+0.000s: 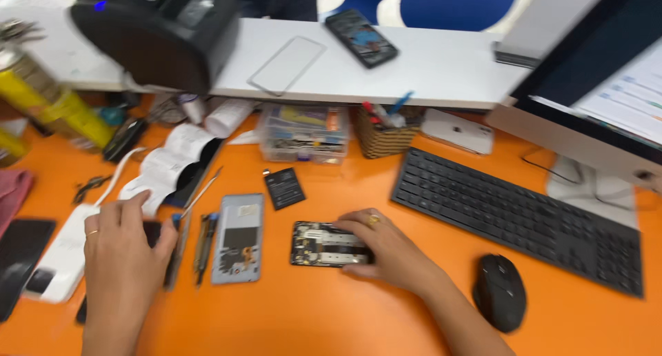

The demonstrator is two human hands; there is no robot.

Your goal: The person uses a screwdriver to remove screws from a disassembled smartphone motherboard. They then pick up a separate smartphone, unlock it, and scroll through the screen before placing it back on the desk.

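Right hand (389, 249) rests on opened phone (324, 244) mid-desk (331, 314), fingers together over its right end. Left hand (124, 256), fingers loosely spread, reaches tools (200, 239) beside back cover (238, 239). Risk: loose battery (284, 188) near the sharp tools; a slip could puncture it.

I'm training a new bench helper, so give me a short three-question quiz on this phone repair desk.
1. True or false: the right hand rests on the opened phone.
2. Which lies between the tools and the opened phone? A) mouse B) blue back cover C) keyboard
3. Fill in: the small black battery lies on the ____ desk.

Key: 1 true; 2 B, the blue back cover; 3 orange. The left hand sits at the tools.
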